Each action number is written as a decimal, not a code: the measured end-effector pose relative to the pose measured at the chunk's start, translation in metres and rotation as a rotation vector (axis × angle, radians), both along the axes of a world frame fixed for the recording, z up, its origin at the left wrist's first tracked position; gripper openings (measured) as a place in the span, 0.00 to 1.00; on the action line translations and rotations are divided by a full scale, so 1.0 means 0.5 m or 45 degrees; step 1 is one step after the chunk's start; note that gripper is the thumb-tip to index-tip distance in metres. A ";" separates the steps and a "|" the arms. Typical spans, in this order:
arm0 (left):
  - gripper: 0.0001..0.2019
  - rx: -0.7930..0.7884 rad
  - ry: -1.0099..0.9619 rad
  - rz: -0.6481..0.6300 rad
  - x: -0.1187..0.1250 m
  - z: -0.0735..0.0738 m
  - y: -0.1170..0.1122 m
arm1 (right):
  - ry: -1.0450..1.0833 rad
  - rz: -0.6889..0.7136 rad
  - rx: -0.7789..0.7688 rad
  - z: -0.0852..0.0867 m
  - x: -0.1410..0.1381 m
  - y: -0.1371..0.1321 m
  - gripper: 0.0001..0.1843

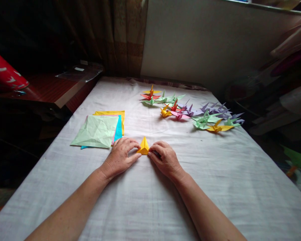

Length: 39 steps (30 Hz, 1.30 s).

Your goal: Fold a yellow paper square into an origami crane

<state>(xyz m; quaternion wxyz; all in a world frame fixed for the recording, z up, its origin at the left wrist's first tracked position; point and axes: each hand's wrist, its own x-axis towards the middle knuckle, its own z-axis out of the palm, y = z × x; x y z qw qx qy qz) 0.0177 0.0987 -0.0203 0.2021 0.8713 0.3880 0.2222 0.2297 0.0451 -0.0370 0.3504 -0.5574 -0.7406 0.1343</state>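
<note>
A small yellow folded origami paper [144,147] lies on the white cloth between my two hands, its pointed end facing away from me. My left hand [122,152] pinches its left corner with thumb and forefinger. On the opposite side, my right hand [164,157] has thumb and fingers closed on the right corner. Just beyond my left hand is a stack of square paper, with a creased pale green sheet [97,130] on top. Blue, pink and yellow sheets stick out beneath it.
Several finished paper cranes stand at the back right, among them a yellow crane [217,127] and a pink crane [180,114]. A brown wooden table [47,88] adjoins the left edge, bearing a clear plastic bag [86,72] and a red patterned object [5,72]. A wall rises behind.
</note>
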 end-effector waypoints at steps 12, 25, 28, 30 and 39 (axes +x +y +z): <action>0.03 0.133 -0.033 -0.011 0.002 -0.003 -0.009 | -0.134 0.000 0.074 0.015 -0.010 -0.014 0.07; 0.24 0.152 -0.017 -0.179 -0.007 0.010 -0.016 | -0.089 0.066 0.226 0.018 0.004 -0.013 0.08; 0.24 0.161 0.009 -0.183 -0.010 0.011 -0.014 | 0.035 0.068 0.148 0.026 0.008 -0.017 0.06; 0.20 0.172 -0.018 -0.166 -0.010 0.011 -0.013 | 0.125 0.058 0.104 0.030 0.007 -0.020 0.06; 0.09 0.014 -0.314 -0.017 0.001 0.013 -0.023 | 0.501 0.017 -0.111 0.030 -0.009 -0.028 0.05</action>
